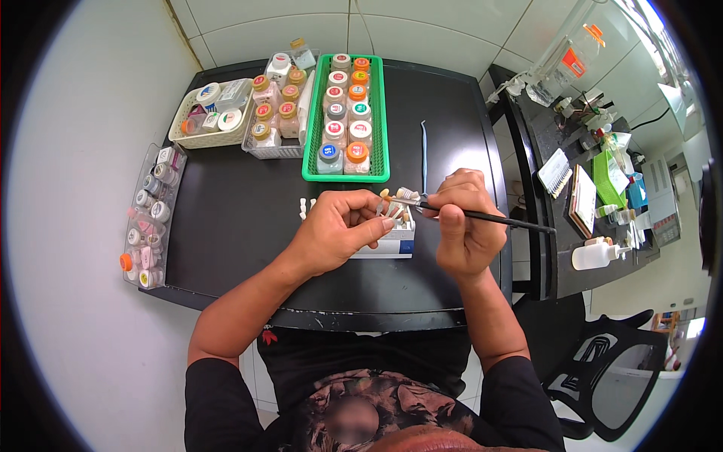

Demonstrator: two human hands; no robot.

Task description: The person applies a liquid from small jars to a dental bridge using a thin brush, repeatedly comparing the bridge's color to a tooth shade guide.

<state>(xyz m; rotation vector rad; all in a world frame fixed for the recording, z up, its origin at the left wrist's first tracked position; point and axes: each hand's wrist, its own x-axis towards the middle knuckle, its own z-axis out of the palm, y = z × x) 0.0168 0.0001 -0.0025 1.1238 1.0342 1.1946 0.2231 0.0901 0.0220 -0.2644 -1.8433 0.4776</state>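
My right hand (467, 226) grips a thin brush (508, 221) with a long black handle, its tip pointing left. The brush tip is at or very close to a small yellowish tooth-shaped piece (385, 193). That piece stands at the fingertips of my left hand (339, 230), whose thumb and fingers are pinched together; how it is held there is partly hidden. Right beneath both hands lies a white and blue case (395, 247) with several tooth-shade tabs (407, 194), partly covered by my fingers. A few more pale tooth-shaped tabs (303, 207) lie just left of my left hand.
A green basket (308, 162) of capped powder jars stands beyond my hands, with two more baskets (271, 153) (181, 140) to its left. A clear tray (160, 218) of small jars lines the left edge. A slim blue-grey hand instrument (424, 154) lies at right. A side counter (557, 260) holds bottles.
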